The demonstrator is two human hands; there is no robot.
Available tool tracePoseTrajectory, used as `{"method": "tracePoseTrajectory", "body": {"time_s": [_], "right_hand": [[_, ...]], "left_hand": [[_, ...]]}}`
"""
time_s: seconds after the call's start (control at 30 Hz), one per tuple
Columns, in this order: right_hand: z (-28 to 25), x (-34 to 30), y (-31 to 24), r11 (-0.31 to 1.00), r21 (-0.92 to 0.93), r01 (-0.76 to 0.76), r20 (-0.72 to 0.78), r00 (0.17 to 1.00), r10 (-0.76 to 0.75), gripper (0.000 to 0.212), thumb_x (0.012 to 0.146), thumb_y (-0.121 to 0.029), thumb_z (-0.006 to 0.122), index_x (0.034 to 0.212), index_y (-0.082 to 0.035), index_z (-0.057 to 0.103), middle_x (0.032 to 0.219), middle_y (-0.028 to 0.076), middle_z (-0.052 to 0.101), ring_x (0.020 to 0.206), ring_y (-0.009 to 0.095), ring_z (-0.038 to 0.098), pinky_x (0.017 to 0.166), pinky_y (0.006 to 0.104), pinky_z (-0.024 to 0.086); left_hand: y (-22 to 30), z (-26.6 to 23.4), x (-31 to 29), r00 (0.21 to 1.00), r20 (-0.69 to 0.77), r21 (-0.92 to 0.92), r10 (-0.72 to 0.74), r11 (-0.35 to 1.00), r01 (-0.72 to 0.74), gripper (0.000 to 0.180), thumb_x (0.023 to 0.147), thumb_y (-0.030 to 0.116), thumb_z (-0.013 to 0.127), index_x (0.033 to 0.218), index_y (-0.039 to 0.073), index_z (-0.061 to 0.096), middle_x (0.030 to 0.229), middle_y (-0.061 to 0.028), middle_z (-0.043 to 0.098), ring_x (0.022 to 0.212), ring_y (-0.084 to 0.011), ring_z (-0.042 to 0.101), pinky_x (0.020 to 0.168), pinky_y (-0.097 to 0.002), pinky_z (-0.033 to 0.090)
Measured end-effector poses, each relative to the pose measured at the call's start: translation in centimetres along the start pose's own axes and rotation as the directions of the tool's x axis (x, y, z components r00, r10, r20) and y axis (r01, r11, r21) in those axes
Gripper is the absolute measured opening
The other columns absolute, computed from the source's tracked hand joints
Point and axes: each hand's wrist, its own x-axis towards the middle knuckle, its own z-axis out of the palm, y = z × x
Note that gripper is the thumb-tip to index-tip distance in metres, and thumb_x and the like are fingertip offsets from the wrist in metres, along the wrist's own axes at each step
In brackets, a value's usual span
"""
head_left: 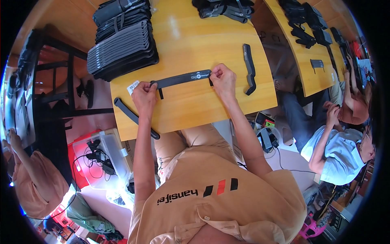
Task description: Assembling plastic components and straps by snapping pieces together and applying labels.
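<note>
Between my two hands a black strap with a light printed label (pixel 183 78) is stretched out just over the yellow wooden table (pixel 191 110). My left hand (pixel 144 97) pinches its left end, where a short dark tab hangs down. At the other end, the fingertips of my right hand (pixel 224 81) are closed on it, with another small dark tab below. A second black strap (pixel 249 69) lies bent to the right of my right hand. Under my left forearm a dark strap (pixel 136 117) lies slantwise across the table's near left corner.
Stacks of folded black straps (pixel 122 51) stand at the table's far left. Another dark bundle (pixel 223 9) lies at the far edge. A clear plastic bin (pixel 101 160) with cables is at lower left. Co-workers sit on both sides, one in a light blue shirt (pixel 337 154).
</note>
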Motion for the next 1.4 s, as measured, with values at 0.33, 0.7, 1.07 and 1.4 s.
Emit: {"method": "tracePoseTrajectory", "body": {"time_s": [0.33, 0.7, 1.07, 1.4], "right_hand": [[-0.1, 0.1, 0.5, 0.994, -0.052, 0.101, -0.025, 0.994, -0.102, 0.004, 0.071, 0.003, 0.059, 0.071, -0.001, 0.056, 0.056, 0.003, 0.053, 0.047, 0.009, 0.051, 0.039, 0.0252, 0.043], [-0.2, 0.0, 0.6, 0.994, -0.039, 0.104, -0.024, 0.994, -0.105, 0.005, 0.068, 0.001, 0.060, 0.069, 0.000, 0.055, 0.056, 0.011, 0.056, 0.053, 0.023, 0.057, 0.053, 0.0335, 0.046], [-3.2, -2.0, -0.4, 0.919, -0.060, 0.389, 0.052, 0.921, -0.386, 0.024, 0.072, 0.007, 0.054, 0.094, 0.002, 0.059, 0.086, 0.014, 0.056, 0.079, 0.028, 0.056, 0.071, 0.0342, 0.046], [-2.1, -3.3, -0.5, 0.642, -0.400, 0.655, 0.366, 0.756, -0.543, 0.036, 0.077, -0.009, 0.059, 0.113, -0.003, 0.055, 0.113, 0.015, 0.046, 0.113, 0.033, 0.040, 0.095, 0.0483, 0.031]], "left_hand": [[-0.2, -0.3, 0.0, 0.987, -0.119, 0.185, 0.111, 0.979, -0.088, 0.020, 0.071, 0.020, 0.071, 0.074, 0.003, 0.061, 0.066, -0.0098, 0.062, 0.064, -0.0248, 0.061, 0.061, -0.0342, 0.046], [-0.8, -0.6, 0.3, 0.990, -0.093, 0.180, 0.104, 0.980, -0.086, 0.012, 0.075, 0.015, 0.064, 0.079, 0.004, 0.060, 0.070, -0.0122, 0.062, 0.071, -0.0279, 0.061, 0.065, -0.0364, 0.046], [3.3, 1.9, -4.5, 0.760, 0.134, 0.215, 0.636, 0.729, -0.649, 0.040, 0.080, 0.018, 0.060, 0.114, -0.001, 0.051, 0.113, -0.0218, 0.053, 0.104, -0.0352, 0.051, 0.089, -0.0406, 0.040], [2.7, 5.7, -5.7, 0.680, 0.452, 0.478, 0.577, 0.487, -0.731, 0.074, 0.084, 0.049, 0.049, 0.140, 0.007, 0.025, 0.146, -0.0135, 0.020, 0.135, -0.0300, 0.018, 0.107, -0.0494, 0.017]]}}
